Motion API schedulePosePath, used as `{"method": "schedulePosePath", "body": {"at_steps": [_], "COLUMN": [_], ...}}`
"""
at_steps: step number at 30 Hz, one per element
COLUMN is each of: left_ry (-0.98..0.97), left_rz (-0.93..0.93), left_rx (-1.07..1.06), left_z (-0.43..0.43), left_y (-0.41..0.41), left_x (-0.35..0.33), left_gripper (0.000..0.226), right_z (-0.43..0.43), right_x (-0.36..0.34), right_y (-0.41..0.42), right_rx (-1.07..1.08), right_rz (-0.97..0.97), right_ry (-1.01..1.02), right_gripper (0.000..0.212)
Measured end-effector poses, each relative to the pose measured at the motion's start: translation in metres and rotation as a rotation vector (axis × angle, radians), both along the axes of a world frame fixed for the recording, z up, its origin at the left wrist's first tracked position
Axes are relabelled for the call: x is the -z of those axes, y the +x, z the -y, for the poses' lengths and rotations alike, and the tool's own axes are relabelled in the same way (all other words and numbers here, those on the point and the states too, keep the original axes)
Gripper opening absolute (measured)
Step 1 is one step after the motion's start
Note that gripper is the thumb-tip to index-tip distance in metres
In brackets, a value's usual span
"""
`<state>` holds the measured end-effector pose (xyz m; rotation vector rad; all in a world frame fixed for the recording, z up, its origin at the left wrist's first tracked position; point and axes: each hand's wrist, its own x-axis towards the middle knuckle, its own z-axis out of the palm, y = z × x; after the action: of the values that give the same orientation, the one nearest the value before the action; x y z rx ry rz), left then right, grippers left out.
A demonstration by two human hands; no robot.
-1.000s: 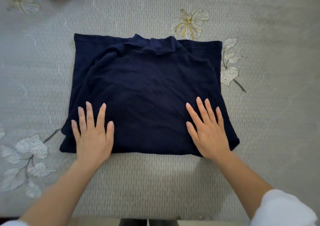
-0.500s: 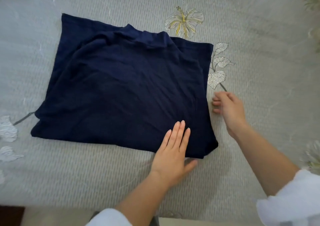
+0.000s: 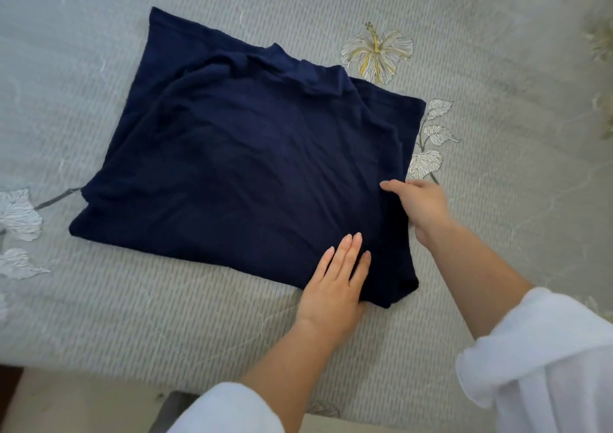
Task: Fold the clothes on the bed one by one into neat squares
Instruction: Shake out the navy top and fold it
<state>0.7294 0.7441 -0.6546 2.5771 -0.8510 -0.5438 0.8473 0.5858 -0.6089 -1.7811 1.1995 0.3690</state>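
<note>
On the bed cover [image 3: 497, 51]: navy garment [image 3: 248, 167], folded flat, filling ctr and ctr-left of frame. Roughly a rectangle, turned a bit so its top-left corner pokes toward upper left and its btm-right corner sits lower ctr-right. Collar bump shows on the top edge, w/ soft wrinkles running down from it. A lower layer peeks out along the left side near the btm-left corner.

The left hand [image 3: 335, 283] is in lower ctr, palm down on the garment's btm-right part. Its fingers are straight and pressed together, tips pointing up-frame. The heel of the palm lies over the near hem and partly on the cover. The thumb is mostly hidden.

The right hand [image 3: 421, 203] is at ctr-right on the garment's right edge, just above the left hand but apart from it. Thumb lies on top of the cloth pointing left. The other fingers curl at the edge, apparently under the fabric, so it pinches that edge; fingertips hidden.

Both forearms are bare. White right sleeve [image 3: 547, 366] is bunched at lower right, white left sleeve [image 3: 229, 409] at btm ctr.

Cover is grey-green w/ ribbed texture. A flower print [image 3: 376, 52] w/ yellow ctr sits upper ctr-right, just beyond the garment's top edge. A leaf sprig [image 3: 431, 134] runs down beside the right edge, stem ending next to the right hand. A pale leaf print [image 3: 20, 213] is at far left, its grey stem reaching the garment's left corner.
</note>
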Motion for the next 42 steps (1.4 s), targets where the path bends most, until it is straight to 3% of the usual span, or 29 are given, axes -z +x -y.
{"method": "schedulePosePath", "body": {"at_steps": [2, 4, 6, 7, 13, 17, 18, 20, 21, 24, 27, 30, 32, 34, 36, 38, 42], "left_ry": [-0.099, -0.336, -0.596, -0.736, -1.259, -1.492, -1.529, -1.478, -1.394, -1.093, -0.991, -1.046, -1.015, -1.000, -1.030, -0.981, -0.845], "left_rz": [-0.044, -0.216, -0.544, -0.615, -0.791, -0.715, -0.685, -0.647, -0.653, -0.746, -0.851, -0.911, -0.881, -0.817, -0.731, -0.609, -0.504], "left_rx": [-0.061, -0.214, -0.419, -0.529, -1.026, -1.315, -1.414, -1.603, -1.691, -1.857, -1.797, -1.708, -1.657, -1.638, -1.647, -1.684, -1.736], "left_z": [-0.004, -0.011, -0.026, -0.035, -0.108, -0.157, -0.168, -0.189, -0.198, -0.218, -0.220, -0.211, -0.203, -0.199, -0.199, -0.208, -0.249], "left_y": [0.003, 0.012, 0.020, 0.025, 0.052, 0.058, 0.058, 0.058, 0.056, 0.044, 0.034, 0.041, 0.050, 0.058, 0.061, 0.061, 0.047], "left_x": [-0.011, -0.026, -0.045, -0.056, -0.102, -0.106, -0.102, -0.092, -0.085, -0.066, -0.058, -0.058, -0.057, -0.057, -0.061, -0.067, -0.072], "left_gripper": [0.056, 0.042, 0.034, 0.029, 0.019, 0.030, 0.031, 0.027, 0.026, 0.024, 0.021, 0.019, 0.015, 0.013, 0.019, 0.020, 0.014], "right_z": [-0.003, -0.005, -0.009, -0.014, -0.093, -0.179, -0.198, -0.223, -0.229, -0.221, -0.196, -0.187, -0.189, -0.188, -0.183, -0.183, -0.185], "right_x": [-0.008, -0.018, -0.033, -0.043, -0.086, -0.094, -0.094, -0.085, -0.078, -0.050, -0.023, -0.007, -0.003, -0.005, -0.012, -0.024, -0.056], "right_y": [0.010, 0.018, 0.028, 0.035, 0.093, 0.121, 0.123, 0.124, 0.120, 0.097, 0.071, 0.055, 0.054, 0.056, 0.054, 0.043, 0.002], "right_rx": [0.015, 0.017, -0.017, -0.034, -0.050, -0.240, -0.319, -0.450, -0.492, -0.546, -0.445, -0.325, -0.292, -0.297, -0.333, -0.458, -0.856], "right_rz": [0.021, 0.009, -0.026, -0.014, 0.248, 0.396, 0.403, 0.355, 0.321, 0.267, 0.228, 0.105, 0.107, 0.133, 0.091, -0.057, -0.595], "right_ry": [0.033, 0.153, 0.270, 0.311, 0.334, 0.356, 0.373, 0.402, 0.357, 0.021, -0.196, -0.098, 0.031, 0.025, 0.006, 0.034, 0.233], "right_gripper": [0.022, 0.025, 0.032, 0.027, 0.014, 0.018, 0.027, 0.070, 0.075, 0.062, 0.049, 0.048, 0.027, 0.005, 0.008, 0.015, 0.025]}}
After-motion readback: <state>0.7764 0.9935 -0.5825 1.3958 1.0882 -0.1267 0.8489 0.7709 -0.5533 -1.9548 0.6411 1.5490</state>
